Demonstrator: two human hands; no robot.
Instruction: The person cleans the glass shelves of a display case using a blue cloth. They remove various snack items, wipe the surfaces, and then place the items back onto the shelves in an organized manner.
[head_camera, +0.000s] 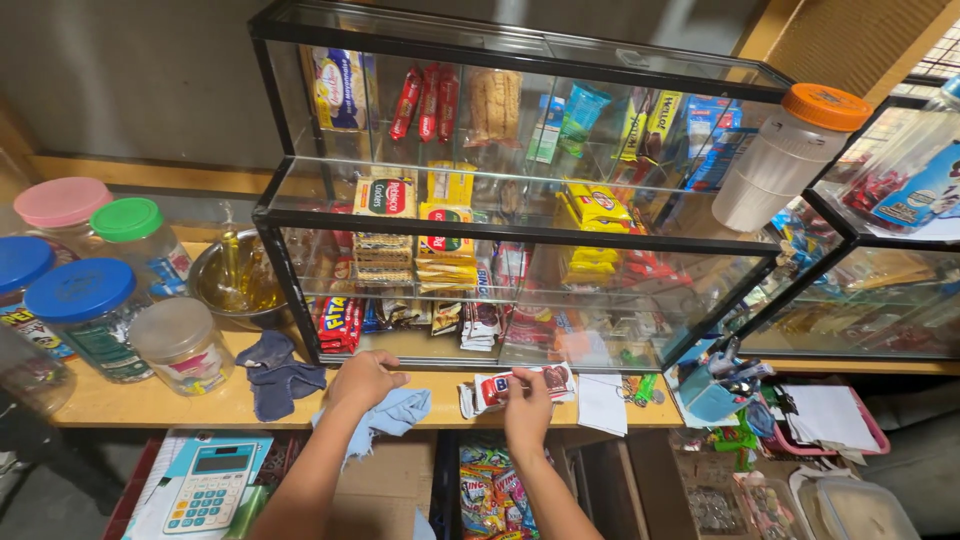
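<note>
While the left hand (365, 380) sits bunched on a light blue cloth (392, 412), fingers curled down into the fabric at the front edge of the wooden counter (150, 402), the right hand (527, 402) is doing the finer work just beside it. Its fingers pinch the top edge of a red and white snack packet (515, 385), and that packet lies flat on the counter with its long axis running left to right, stretching away to either side of the fingertips. So the packet is right under the right hand, touching it, and the left hand is near but apart, off the packet's left end with the cloth in between.

Down below the counter edge, a white and blue calculator (205, 487) rests on papers, and bright snack bags (490, 495) fill a box under the right forearm.

Moving out along the counter: a dark blue rag (275, 372) lies crumpled left of the left hand, and a folded white paper (603, 402) sits just right of the packet. Further left stand plastic jars with blue, green and pink lids (82, 290).

Behind it all rises the glass display case (520, 235), black-framed, its shelves packed with biscuit and wafer packs. An orange-lidded jar (790, 150) leans at its right end.
</note>
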